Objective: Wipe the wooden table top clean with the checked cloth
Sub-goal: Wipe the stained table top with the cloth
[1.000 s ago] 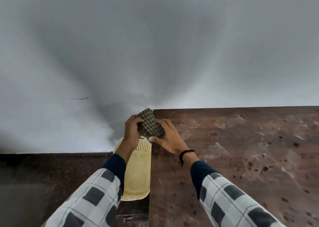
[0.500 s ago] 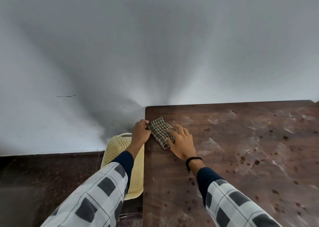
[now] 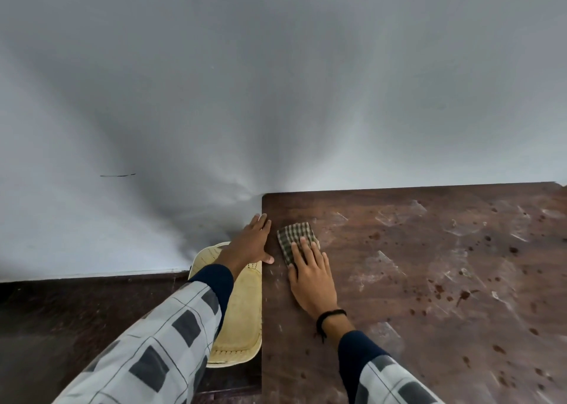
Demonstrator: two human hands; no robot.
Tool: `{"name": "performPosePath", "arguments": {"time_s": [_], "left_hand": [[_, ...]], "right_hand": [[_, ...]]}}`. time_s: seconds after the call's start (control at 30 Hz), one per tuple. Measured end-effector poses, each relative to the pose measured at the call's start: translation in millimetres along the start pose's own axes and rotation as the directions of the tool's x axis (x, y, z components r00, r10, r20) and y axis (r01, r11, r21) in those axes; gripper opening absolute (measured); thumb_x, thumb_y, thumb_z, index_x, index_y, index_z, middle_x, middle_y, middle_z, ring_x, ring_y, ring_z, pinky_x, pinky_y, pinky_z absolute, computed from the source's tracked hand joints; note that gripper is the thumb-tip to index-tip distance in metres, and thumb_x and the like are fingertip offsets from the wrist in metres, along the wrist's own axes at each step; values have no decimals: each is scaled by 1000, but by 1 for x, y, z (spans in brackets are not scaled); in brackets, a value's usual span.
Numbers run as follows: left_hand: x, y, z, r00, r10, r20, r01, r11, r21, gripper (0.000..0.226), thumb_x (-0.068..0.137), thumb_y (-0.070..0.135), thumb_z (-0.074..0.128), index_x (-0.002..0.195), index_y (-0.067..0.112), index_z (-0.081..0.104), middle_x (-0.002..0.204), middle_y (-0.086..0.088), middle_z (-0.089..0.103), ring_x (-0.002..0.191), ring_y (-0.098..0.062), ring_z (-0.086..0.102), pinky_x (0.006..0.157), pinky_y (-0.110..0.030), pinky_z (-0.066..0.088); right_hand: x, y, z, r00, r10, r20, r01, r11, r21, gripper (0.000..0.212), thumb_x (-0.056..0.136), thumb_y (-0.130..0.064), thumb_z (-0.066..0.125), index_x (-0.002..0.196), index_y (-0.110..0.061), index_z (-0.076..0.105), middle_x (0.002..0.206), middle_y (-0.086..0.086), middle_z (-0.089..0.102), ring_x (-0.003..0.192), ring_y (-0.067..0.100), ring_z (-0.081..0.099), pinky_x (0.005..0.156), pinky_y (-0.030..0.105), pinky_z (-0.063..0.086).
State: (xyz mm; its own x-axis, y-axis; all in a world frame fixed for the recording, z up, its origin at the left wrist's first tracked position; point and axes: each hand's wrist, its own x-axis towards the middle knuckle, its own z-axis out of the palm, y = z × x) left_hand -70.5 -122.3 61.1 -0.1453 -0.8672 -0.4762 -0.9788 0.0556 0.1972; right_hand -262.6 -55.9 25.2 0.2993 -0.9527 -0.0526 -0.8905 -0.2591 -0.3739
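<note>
- The folded, olive-and-cream checked cloth [image 3: 295,237] is lying flat as a small rectangular pad on the dark brown, stained wooden table [image 3: 429,280], near the table's far left corner and just inside its left edge.
- The table top is showing dark spots and pale, scuffed streaks across most of its surface, mainly to the right of the cloth.
- The right hand [image 3: 313,280] is lying palm down on the table. Its fingers [image 3: 303,250] are straight and slightly apart, pressing down on the near half of the cloth without curling round it; the far half is showing uncovered.
- The left hand [image 3: 251,241] is resting against the left edge of the table, just beside the cloth but not touching it. Its fingers [image 3: 260,222] are straight and held together, gripping nothing; the thumb is lying on the table top.
- A thin black wristband [image 3: 329,315] is sitting on the right wrist.
- A pale yellow perforated plastic piece [image 3: 242,320] is standing against the table's left side, partly hidden under the left forearm.
- A plain grey wall [image 3: 276,81] is rising behind the table, and a dark floor [image 3: 76,317] is lying to the left.
</note>
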Motion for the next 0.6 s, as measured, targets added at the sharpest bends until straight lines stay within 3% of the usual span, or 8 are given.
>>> {"name": "performPosePath", "arguments": {"time_s": [0.07, 0.23, 0.47, 0.6], "left_hand": [[1, 2, -1, 1000, -3, 1, 3, 999, 41, 110, 87, 39, 74, 159, 4, -1, 167, -11, -13, 154, -25, -10, 124, -40, 12], [2, 2, -2, 1000, -6, -21, 7, 997, 74, 112, 86, 41, 75, 159, 3, -2, 167, -12, -11, 154, -25, -7, 123, -39, 12], [3, -1, 1, 999, -16, -40, 20, 996, 83, 112, 84, 44, 76, 160, 7, 3, 168, -8, -8, 154, -26, -6, 123, -42, 13], [2, 2, -2, 999, -33, 3, 33, 999, 37, 113, 84, 43, 77, 160, 9, 1, 168, -6, -10, 154, -26, -6, 123, -41, 13]], "right_hand": [[-2, 6, 1, 1000, -20, 13, 21, 999, -39, 57, 102, -42, 29, 155, -22, 38, 163, 4, 33, 151, 28, 28, 122, 45, 18], [32, 8, -10, 989, 48, 139, -44, 999, -27, 60, 108, -42, 25, 162, -28, 5, 170, -1, -4, 156, 21, -11, 124, 44, -7], [-18, -11, -2, 990, 59, 130, -55, 998, -34, 62, 105, -51, 20, 162, -29, 5, 170, -1, -2, 155, 20, -10, 123, 46, -7], [11, -3, -13, 968, 57, 245, -58, 998, -4, 60, 108, -50, 18, 161, -32, 0, 169, -6, -11, 154, 17, -16, 122, 50, -11]]}}
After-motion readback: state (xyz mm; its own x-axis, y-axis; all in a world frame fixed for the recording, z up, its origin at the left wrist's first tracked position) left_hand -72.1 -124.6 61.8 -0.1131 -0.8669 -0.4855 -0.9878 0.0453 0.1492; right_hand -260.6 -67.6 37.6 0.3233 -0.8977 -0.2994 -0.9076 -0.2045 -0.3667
